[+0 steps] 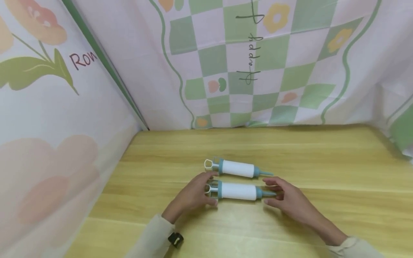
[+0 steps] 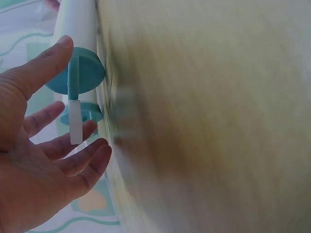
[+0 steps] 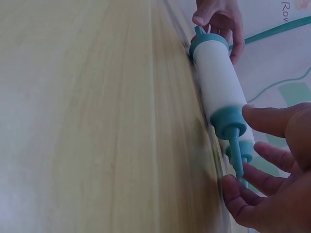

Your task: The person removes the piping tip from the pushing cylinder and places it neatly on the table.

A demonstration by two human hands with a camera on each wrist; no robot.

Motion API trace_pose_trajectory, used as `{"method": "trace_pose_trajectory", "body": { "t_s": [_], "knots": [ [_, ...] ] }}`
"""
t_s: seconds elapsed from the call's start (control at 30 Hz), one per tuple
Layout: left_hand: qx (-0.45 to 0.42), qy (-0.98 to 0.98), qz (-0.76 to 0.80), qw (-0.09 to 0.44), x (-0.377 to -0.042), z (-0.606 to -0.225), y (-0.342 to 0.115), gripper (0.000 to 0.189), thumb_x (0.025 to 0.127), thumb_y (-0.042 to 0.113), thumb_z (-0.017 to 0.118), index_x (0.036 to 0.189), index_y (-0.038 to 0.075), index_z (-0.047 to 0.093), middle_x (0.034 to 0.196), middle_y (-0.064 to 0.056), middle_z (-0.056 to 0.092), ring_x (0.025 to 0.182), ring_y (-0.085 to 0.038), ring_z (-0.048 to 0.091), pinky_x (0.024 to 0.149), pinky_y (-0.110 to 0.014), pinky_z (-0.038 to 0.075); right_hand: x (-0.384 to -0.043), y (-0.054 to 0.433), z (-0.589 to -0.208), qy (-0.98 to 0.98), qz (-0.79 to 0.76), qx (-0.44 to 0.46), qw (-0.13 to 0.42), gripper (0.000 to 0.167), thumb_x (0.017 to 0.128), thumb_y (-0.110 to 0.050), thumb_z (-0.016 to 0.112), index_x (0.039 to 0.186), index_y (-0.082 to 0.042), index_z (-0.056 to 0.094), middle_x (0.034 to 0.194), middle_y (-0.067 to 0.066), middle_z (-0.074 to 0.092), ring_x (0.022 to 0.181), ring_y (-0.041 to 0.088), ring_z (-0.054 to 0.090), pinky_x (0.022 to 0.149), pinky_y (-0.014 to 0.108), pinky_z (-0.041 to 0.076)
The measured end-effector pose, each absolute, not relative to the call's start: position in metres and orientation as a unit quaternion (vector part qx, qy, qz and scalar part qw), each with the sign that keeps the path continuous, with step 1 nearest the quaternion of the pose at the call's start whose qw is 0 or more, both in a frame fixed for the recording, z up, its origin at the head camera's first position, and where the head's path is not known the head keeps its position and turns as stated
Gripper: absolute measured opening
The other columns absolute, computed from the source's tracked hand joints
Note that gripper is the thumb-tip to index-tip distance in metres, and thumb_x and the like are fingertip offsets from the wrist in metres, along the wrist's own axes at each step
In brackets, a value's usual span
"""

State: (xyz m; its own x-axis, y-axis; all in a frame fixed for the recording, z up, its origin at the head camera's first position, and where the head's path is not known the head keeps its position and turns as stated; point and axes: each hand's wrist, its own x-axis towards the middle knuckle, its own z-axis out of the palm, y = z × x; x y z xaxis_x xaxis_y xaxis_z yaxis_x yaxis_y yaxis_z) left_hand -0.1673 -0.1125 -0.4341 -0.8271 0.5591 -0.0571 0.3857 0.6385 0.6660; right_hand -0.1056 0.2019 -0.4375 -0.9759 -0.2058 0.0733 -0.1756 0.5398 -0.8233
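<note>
Two large syringes with white barrels, teal end caps, thin teal nozzles and ring-shaped plunger handles lie side by side on the wooden table. My left hand is spread around the handle end of the nearer syringe, thumb toward me and fingers on the far side. At its nozzle end, my right hand has its thumb and loosely bent fingers on either side of the tip. In the right wrist view, the fingertips are right by the nozzle. The farther syringe lies just behind, parallel, its handle also to the left.
The wooden table extends around both syringes. A green-and-white checked cloth hangs along the back edge, and a flower-printed cloth stands along the left side. A dark band is at the left wrist.
</note>
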Motion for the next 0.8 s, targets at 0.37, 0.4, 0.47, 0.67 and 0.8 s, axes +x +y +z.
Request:
{"method": "trace_pose_trajectory", "body": {
  "t_s": [0.37, 0.4, 0.47, 0.67, 0.8],
  "knots": [
    [0.255, 0.895, 0.344, 0.124, -0.165, -0.440, -0.112, 0.079, 0.074, 0.013, 0.089, 0.143, 0.014, 0.050, 0.130, -0.002, 0.060, 0.113, -0.018, 0.058, 0.097, -0.034, 0.048, -0.108, 0.188, -0.448, 0.882, -0.458, -0.109, 0.007, 0.048, 0.084, -0.001, 0.078, 0.127, 0.002, 0.059, 0.114, 0.019, 0.068, 0.105, 0.036, 0.066, 0.086, 0.042, 0.056],
    [0.253, 0.896, 0.343, 0.121, -0.165, -0.440, -0.112, 0.078, 0.074, 0.013, 0.089, 0.142, 0.015, 0.051, 0.129, -0.002, 0.061, 0.113, -0.017, 0.058, 0.097, -0.034, 0.048, -0.107, 0.187, -0.448, 0.883, -0.457, -0.108, 0.006, 0.047, 0.084, -0.001, 0.078, 0.127, 0.002, 0.060, 0.114, 0.020, 0.068, 0.104, 0.036, 0.066, 0.085, 0.042, 0.056],
    [0.250, 0.897, 0.345, 0.118, -0.164, -0.440, -0.112, 0.076, 0.073, 0.013, 0.090, 0.140, 0.015, 0.052, 0.127, -0.001, 0.062, 0.111, -0.017, 0.059, 0.096, -0.033, 0.049, -0.107, 0.185, -0.448, 0.885, -0.454, -0.106, 0.005, 0.045, 0.083, 0.000, 0.078, 0.125, 0.001, 0.061, 0.114, 0.020, 0.068, 0.103, 0.036, 0.067, 0.085, 0.043, 0.056],
    [0.235, 0.899, 0.347, 0.126, -0.166, -0.440, -0.113, 0.069, 0.074, 0.017, 0.090, 0.136, 0.017, 0.059, 0.125, 0.002, 0.064, 0.106, -0.014, 0.062, 0.090, -0.030, 0.051, -0.110, 0.181, -0.449, 0.896, -0.432, -0.103, -0.010, 0.034, 0.084, -0.001, 0.077, 0.117, -0.003, 0.067, 0.108, 0.013, 0.071, 0.098, 0.030, 0.068, 0.084, 0.046, 0.056],
    [0.236, 0.900, 0.344, 0.126, -0.168, -0.437, -0.110, 0.069, 0.073, 0.017, 0.090, 0.135, 0.018, 0.060, 0.123, 0.003, 0.065, 0.105, -0.012, 0.061, 0.090, -0.029, 0.051, -0.112, 0.181, -0.448, 0.901, -0.421, -0.103, -0.021, 0.031, 0.085, -0.001, 0.076, 0.115, -0.004, 0.068, 0.105, 0.011, 0.072, 0.095, 0.028, 0.069, 0.083, 0.045, 0.056]
  ]
}}
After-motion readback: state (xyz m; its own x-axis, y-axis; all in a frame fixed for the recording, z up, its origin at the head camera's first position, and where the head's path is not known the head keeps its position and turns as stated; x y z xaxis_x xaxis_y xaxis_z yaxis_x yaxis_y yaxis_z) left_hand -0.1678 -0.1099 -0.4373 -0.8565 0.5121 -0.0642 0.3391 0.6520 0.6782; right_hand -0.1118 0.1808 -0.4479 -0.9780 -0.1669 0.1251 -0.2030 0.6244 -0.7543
